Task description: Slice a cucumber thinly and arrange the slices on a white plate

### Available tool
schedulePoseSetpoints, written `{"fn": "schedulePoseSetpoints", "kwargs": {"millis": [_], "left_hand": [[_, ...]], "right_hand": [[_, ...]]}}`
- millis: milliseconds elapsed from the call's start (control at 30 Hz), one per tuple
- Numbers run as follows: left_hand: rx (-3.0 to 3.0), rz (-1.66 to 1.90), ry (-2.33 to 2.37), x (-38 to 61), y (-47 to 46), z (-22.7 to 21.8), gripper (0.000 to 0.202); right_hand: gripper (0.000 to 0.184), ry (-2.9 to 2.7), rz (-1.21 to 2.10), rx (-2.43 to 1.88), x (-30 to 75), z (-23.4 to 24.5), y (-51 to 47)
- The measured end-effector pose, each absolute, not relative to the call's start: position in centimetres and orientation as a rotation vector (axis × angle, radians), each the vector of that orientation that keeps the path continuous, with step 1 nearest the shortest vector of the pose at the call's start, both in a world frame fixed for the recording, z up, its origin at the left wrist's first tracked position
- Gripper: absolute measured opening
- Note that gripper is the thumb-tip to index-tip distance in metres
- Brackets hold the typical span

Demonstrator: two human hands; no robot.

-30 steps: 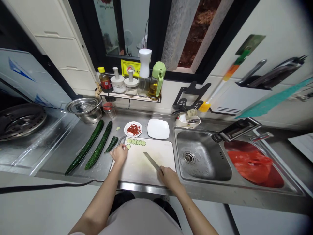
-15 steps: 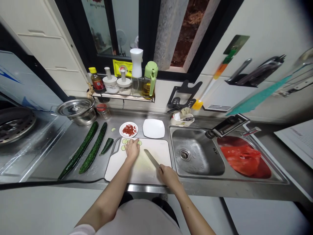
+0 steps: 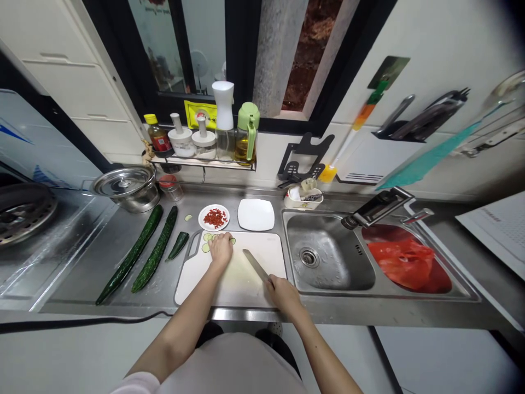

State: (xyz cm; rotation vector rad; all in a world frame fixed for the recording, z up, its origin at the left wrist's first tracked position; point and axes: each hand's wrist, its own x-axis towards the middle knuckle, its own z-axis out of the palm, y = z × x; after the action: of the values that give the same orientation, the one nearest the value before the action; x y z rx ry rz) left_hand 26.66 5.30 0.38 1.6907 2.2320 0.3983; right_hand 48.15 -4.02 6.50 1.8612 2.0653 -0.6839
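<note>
My left hand [image 3: 221, 249] lies curled over a row of cucumber slices [image 3: 206, 242] at the far edge of the white cutting board [image 3: 246, 276]; a few slices show beside my fingers. My right hand [image 3: 283, 293] grips the handle of a knife [image 3: 255, 265], its blade resting flat on the board and pointing up-left. Two whole cucumbers [image 3: 153, 249] and a short cucumber end [image 3: 178, 245] lie on the steel counter left of the board.
Behind the board stand a small plate of red pieces [image 3: 214, 217] and a bare white square plate [image 3: 256, 214]. A lidded pot [image 3: 125, 187] sits at the left, a sink [image 3: 328, 257] at the right, with a red bag [image 3: 404, 264] in the far basin.
My left hand moved from the board's left corner to the right, onto the row of slices. The knife hand stayed put. The view shifted slightly.
</note>
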Motion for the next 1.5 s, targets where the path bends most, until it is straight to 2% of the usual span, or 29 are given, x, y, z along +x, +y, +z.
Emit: {"fn": "schedulePoseSetpoints", "kwargs": {"millis": [267, 600, 900, 1500], "left_hand": [[1.281, 0.404, 2.072, 24.0, 2.5, 0.7, 0.015], [1.535, 0.287, 2.036, 22.9, 0.0, 0.3, 0.024], [1.559, 0.26, 2.081, 22.7, -0.2, 0.2, 0.018], [1.525, 0.241, 2.099, 23.0, -0.5, 0.0, 0.021]], "right_hand": [[0.029, 2.098, -0.645, 1.812, 47.8, 6.6, -4.2], [0.032, 2.223, -0.598, 1.628, 45.7, 6.8, -5.3], [0.033, 2.219, -0.61, 1.6, 45.3, 6.7, -5.2], [0.03, 2.158, -0.615, 1.5, 44.5, 6.2, -5.1]]}}
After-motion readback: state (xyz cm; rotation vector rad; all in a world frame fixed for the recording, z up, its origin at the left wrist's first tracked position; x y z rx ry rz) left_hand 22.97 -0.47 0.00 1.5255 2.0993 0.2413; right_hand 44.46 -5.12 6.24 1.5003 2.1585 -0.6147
